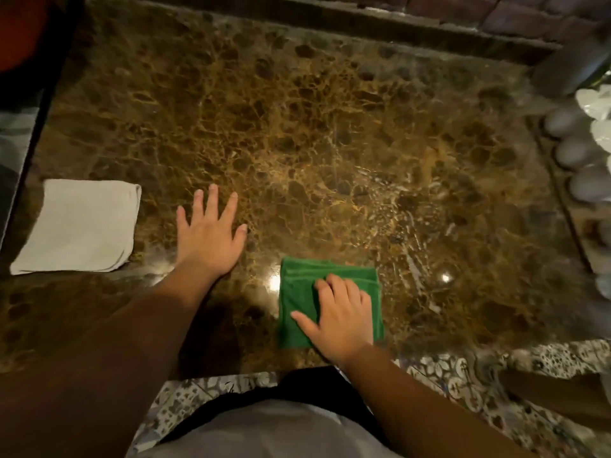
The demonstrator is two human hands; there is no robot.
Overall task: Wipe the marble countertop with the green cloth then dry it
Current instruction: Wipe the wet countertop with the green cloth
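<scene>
The brown veined marble countertop [297, 127] fills most of the view. A folded green cloth [297, 292] lies flat on it near the front edge. My right hand [340, 315] presses down on the cloth's right half, fingers bent over it. My left hand [210, 233] rests flat on the bare marble to the left of the cloth, fingers spread, holding nothing. A folded white cloth [79, 226] lies at the counter's left side, apart from both hands. Wet streaks and droplets glisten on the marble [413, 246] to the right of the green cloth.
A tray of pale eggs [575, 153] sits along the right edge, with crumpled clear plastic [595, 104] behind it. A brick wall ledge [363, 18] bounds the far side. Patterned floor tiles [463, 375] show below the front edge.
</scene>
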